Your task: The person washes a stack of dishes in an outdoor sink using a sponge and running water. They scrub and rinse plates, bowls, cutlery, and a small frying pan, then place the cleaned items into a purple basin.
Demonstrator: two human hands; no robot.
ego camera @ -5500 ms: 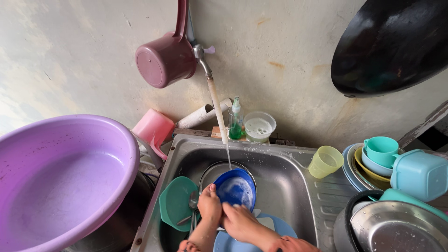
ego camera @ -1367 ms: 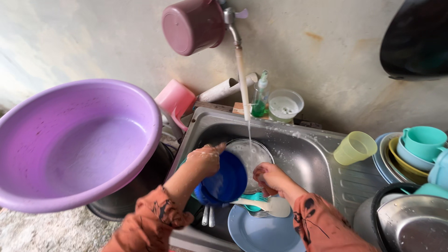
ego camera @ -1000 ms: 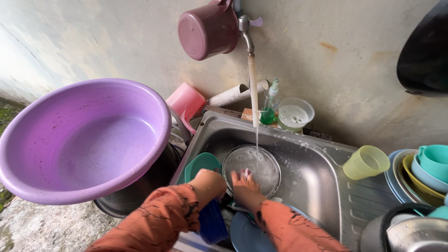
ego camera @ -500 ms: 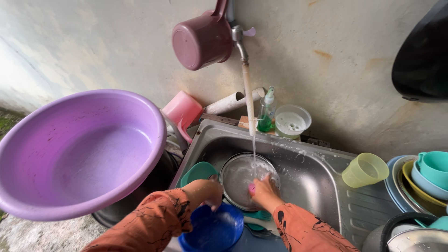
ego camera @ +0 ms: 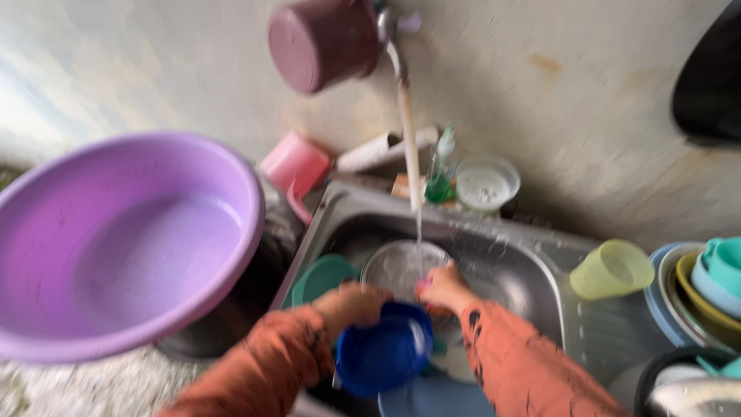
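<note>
The picture is blurred by motion. My left hand [ego camera: 351, 303] grips a blue bowl [ego camera: 384, 354] by its rim and holds it low over the front of the steel sink [ego camera: 532, 266]. My right hand [ego camera: 441, 286] is in the sink beside a round metal bowl [ego camera: 397, 266], under the water stream [ego camera: 411, 150] falling from the tap; something pink shows at its fingers, too blurred to name. A green plate [ego camera: 324, 276] leans at the sink's left. A pale blue plate [ego camera: 432, 394] lies below the blue bowl.
A large purple basin [ego camera: 116, 239] stands to the left. A maroon pot [ego camera: 324, 42] hangs by the tap. A pink cup [ego camera: 295, 164], a green bottle [ego camera: 440, 174] and a white cup [ego camera: 485, 184] line the back ledge. A yellow-green cup [ego camera: 614, 269] and stacked bowls [ego camera: 706, 289] sit right.
My left hand has carried the blue bowl from under the stream down toward the sink's front. My right hand stays near the metal bowl. The view has shifted and blurred.
</note>
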